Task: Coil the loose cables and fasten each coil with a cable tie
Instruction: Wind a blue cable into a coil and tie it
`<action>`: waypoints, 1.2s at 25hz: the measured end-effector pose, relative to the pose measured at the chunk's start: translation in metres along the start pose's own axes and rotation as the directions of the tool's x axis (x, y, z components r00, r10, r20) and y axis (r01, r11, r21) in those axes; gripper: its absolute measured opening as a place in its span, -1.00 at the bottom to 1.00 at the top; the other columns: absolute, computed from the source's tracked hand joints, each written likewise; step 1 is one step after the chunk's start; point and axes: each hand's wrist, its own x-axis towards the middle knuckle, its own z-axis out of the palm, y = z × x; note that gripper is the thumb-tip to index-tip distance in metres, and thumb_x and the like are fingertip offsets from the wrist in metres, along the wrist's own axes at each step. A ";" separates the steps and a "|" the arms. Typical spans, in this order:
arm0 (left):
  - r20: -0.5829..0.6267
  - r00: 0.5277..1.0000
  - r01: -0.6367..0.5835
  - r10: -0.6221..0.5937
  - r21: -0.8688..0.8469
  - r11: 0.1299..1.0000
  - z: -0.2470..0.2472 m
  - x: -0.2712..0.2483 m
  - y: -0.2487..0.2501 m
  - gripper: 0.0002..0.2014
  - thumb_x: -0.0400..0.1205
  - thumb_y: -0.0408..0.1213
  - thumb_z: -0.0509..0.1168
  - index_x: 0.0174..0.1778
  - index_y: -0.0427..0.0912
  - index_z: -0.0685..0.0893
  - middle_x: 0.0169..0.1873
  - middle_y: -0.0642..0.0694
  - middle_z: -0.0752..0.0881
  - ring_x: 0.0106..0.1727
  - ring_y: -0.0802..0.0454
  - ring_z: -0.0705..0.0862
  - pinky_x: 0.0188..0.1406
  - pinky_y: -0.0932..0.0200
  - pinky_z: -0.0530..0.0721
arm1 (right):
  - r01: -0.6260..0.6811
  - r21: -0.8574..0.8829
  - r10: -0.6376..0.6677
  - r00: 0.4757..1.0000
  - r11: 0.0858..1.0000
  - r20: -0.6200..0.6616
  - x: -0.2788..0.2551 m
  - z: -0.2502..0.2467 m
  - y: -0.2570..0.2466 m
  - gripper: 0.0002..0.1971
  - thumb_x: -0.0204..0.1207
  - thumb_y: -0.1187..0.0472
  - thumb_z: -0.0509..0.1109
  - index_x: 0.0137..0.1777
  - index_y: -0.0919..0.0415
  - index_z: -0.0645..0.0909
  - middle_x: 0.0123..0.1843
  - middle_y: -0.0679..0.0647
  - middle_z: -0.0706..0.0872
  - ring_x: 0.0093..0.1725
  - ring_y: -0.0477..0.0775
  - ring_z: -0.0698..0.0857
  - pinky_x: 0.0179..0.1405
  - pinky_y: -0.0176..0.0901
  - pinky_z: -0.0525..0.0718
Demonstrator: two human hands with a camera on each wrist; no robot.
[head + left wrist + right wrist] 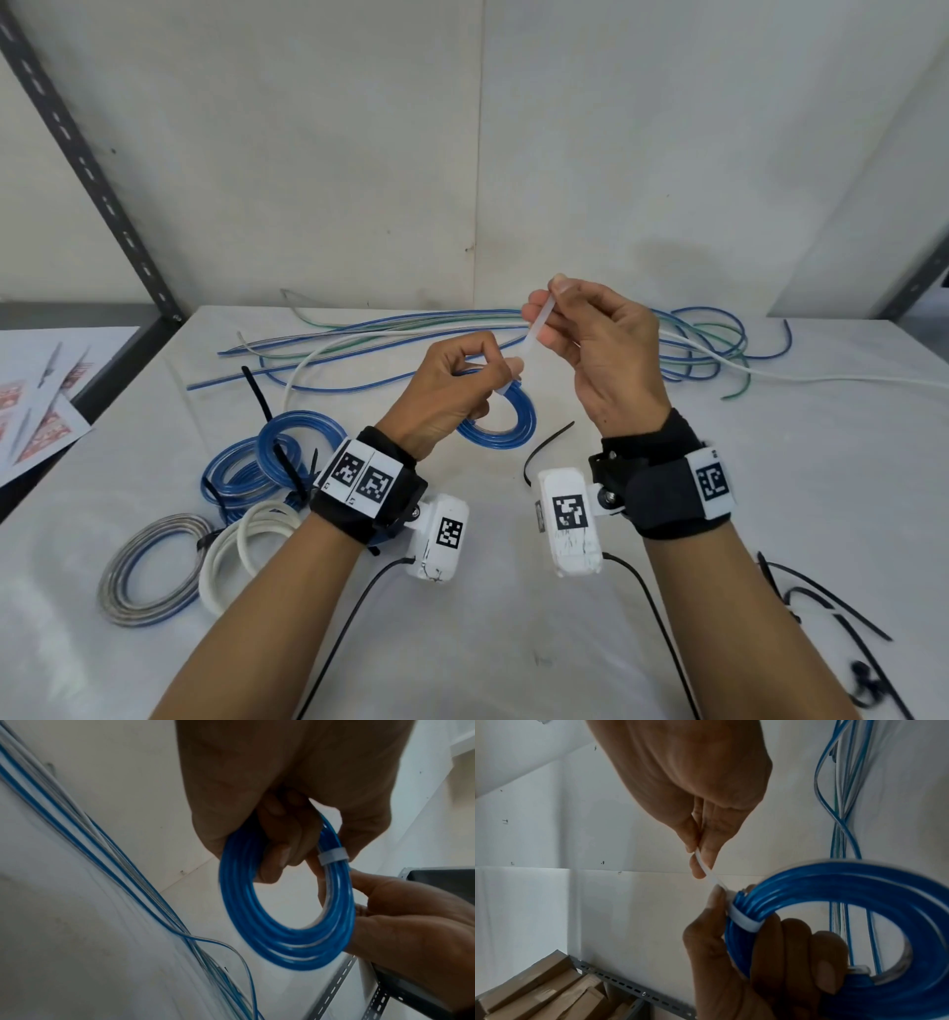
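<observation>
My left hand (462,385) grips a blue cable coil (506,419) above the table, fingers curled through its ring (282,933). A white cable tie (536,331) is wrapped round the coil (745,921), its band showing on the strands in the left wrist view (333,857). My right hand (590,334) pinches the tie's free tail (706,870) between thumb and fingers, up and to the right of the coil. The left thumb presses by the tie's head. Loose blue, green and white cables (411,329) lie across the far side of the table.
Tied coils lie at the left: two blue (262,467), one white (241,550), one grey-blue (149,570). Black cable ties lie near the middle (544,447) and at the right edge (832,611). Printed papers (36,395) sit at the far left. A slotted shelf post (87,164) stands at the back left.
</observation>
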 end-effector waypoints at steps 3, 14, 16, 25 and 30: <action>0.024 1.000 0.012 -0.012 -0.001 1.000 0.001 0.001 0.003 -0.69 0.72 -0.36 0.34 -0.35 -0.23 0.48 -0.49 0.06 0.67 -0.57 0.09 0.23 -0.41 0.13 0.30 | -0.036 0.024 0.036 0.999 0.999 0.003 0.001 -0.001 0.000 -0.92 0.68 0.29 0.41 -0.01 0.27 0.72 -0.17 0.12 0.87 -0.15 0.05 0.88 -0.28 -0.29 0.76; 0.043 0.997 0.067 -0.070 0.076 0.995 -0.036 -0.042 0.033 -0.67 0.74 -0.17 0.34 -0.04 -0.45 0.62 -0.47 -0.06 0.44 -0.46 0.02 0.36 -0.36 0.21 0.47 | -0.001 -0.157 0.035 0.976 0.988 0.213 -0.005 0.039 -0.006 -0.88 0.70 0.25 0.40 0.07 0.31 0.72 -0.15 0.10 0.88 -0.12 0.06 0.88 -0.21 -0.25 0.78; 0.050 0.999 -0.019 0.011 0.178 0.984 -0.057 -0.061 0.051 -0.82 0.72 -0.31 0.38 0.09 -0.38 0.73 -0.30 -0.10 0.72 -0.31 -0.05 0.67 -0.20 0.23 0.69 | 0.033 -0.196 0.024 0.959 0.980 0.282 -0.006 0.062 -0.016 -0.85 0.69 0.24 0.42 0.08 0.34 0.73 -0.17 0.11 0.88 -0.14 0.08 0.88 -0.24 -0.25 0.77; 0.065 0.998 -0.020 -0.007 0.408 0.913 -0.135 -0.142 0.139 -0.59 0.56 -0.37 0.48 0.36 -0.18 0.74 0.06 -0.07 0.87 0.15 0.03 0.83 0.17 0.21 0.76 | 0.159 -0.411 0.111 0.820 0.898 0.561 -0.015 0.156 -0.038 -0.78 0.68 0.16 0.46 -0.03 0.36 0.75 -0.22 0.10 0.85 -0.39 -0.08 0.74 -0.45 -0.35 0.57; -0.102 0.995 0.086 -0.003 0.822 0.564 -0.192 -0.171 0.123 -0.65 0.57 -0.19 0.56 0.27 0.14 0.81 -0.19 -0.05 0.88 -0.22 0.11 0.72 -0.11 0.08 0.72 | 0.173 -0.468 0.187 0.757 0.867 0.626 -0.034 0.218 -0.005 -0.80 0.68 0.33 0.43 -0.18 0.40 0.67 -0.28 0.27 0.80 -0.49 -0.03 0.74 -0.54 -0.34 0.63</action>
